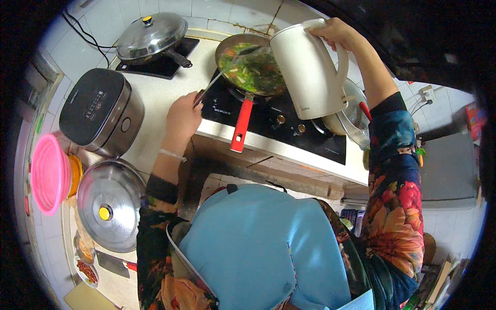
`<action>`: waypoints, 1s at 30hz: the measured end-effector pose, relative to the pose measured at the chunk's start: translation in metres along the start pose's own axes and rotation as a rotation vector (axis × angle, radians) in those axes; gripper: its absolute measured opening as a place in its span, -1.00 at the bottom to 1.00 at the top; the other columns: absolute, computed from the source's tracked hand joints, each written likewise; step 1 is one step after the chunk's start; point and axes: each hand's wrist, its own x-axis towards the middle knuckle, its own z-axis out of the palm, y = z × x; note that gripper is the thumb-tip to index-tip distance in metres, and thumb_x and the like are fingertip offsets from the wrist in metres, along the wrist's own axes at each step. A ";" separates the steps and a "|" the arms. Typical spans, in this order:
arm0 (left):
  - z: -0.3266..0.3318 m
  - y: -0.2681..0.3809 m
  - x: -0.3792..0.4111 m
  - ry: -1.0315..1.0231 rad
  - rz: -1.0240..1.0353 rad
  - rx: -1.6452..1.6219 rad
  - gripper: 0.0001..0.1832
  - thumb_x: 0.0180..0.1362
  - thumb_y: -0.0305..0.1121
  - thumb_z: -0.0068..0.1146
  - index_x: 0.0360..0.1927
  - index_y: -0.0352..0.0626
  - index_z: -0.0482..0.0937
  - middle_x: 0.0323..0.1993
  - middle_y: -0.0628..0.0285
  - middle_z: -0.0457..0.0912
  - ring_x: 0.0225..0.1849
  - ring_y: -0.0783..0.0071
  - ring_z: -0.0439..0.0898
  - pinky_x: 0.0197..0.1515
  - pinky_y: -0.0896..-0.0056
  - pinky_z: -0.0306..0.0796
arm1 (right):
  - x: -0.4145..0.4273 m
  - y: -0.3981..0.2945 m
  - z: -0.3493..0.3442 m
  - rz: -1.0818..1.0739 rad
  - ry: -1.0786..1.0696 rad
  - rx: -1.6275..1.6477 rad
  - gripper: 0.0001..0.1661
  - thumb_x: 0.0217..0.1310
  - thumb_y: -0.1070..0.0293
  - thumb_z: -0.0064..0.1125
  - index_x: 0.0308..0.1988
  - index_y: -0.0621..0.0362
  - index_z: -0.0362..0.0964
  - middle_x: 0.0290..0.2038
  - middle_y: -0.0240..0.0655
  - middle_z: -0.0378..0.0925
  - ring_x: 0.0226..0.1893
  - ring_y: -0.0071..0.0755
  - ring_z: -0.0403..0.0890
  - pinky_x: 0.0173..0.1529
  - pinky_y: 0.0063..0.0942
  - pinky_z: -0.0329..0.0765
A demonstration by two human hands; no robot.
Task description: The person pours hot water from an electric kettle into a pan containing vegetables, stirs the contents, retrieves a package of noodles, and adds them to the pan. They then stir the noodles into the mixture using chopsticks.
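My left hand (183,118) grips the dark handle of a spatula or ladle (213,82), whose head rests in the food inside a wok (252,91). Green vegetables with some orange-red pieces (248,71) fill the wok, which sits on a black cooktop. Its red handle (242,124) points towards me, untouched. My right hand (334,33) holds a white electric kettle (308,73) by its handle, tilted over the wok's right side. The kettle's body hides part of the wok's rim; its spout and any stream of water cannot be made out clearly.
A lidded pan (153,38) stands on a second hob at back left. Nearer are a rice cooker (102,112), a pink basket (51,174), a large steel lid (110,205), a cleaver (112,264) and small dishes (86,271). Right of the cooktop (329,145) is a glass-like bowl (358,124).
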 end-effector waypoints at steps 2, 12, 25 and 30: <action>-0.020 -0.005 -0.013 0.006 -0.065 -0.175 -0.77 0.11 -0.34 0.08 -0.19 -0.21 0.58 -0.52 0.09 0.58 -0.50 0.22 0.57 -0.41 0.28 0.41 | -0.008 0.001 0.000 0.009 0.032 0.058 -0.42 -0.06 -0.08 0.34 -0.30 0.28 0.55 -0.62 -0.18 0.50 -0.76 -0.40 0.41 -0.63 -0.37 0.44; -0.090 -0.016 -0.138 -0.327 -0.774 -0.724 -0.73 0.28 -0.28 -0.08 -0.10 -0.22 0.52 -0.61 0.34 0.51 -0.75 0.69 0.35 -0.72 0.65 0.16 | -0.034 0.036 -0.009 0.021 0.243 0.239 -0.47 -0.02 -0.04 0.34 -0.36 0.28 0.58 -0.64 -0.25 0.50 -0.72 -0.43 0.42 -0.55 -0.38 0.45; -0.018 -0.076 -0.177 -0.284 -0.938 -0.762 -0.75 0.17 -0.23 0.09 -0.29 -0.24 0.49 -0.57 0.28 0.55 -0.71 0.60 0.41 -0.65 0.58 0.25 | -0.050 0.014 -0.042 0.003 0.016 0.064 -0.14 -0.11 -0.13 0.37 0.07 0.26 0.41 -0.21 0.00 0.57 -0.46 -0.24 0.60 -0.33 -0.35 0.60; 0.006 -0.107 -0.182 -0.096 -0.551 -0.157 -0.71 0.02 -0.35 0.18 -0.24 -0.32 0.47 -0.42 0.05 0.56 -0.48 0.20 0.54 -0.42 0.23 0.42 | -0.044 0.005 -0.037 -0.052 -0.052 -0.068 -0.26 -0.05 -0.08 0.35 0.00 0.26 0.48 -0.40 -0.08 0.58 -0.68 -0.37 0.50 -0.56 -0.46 0.52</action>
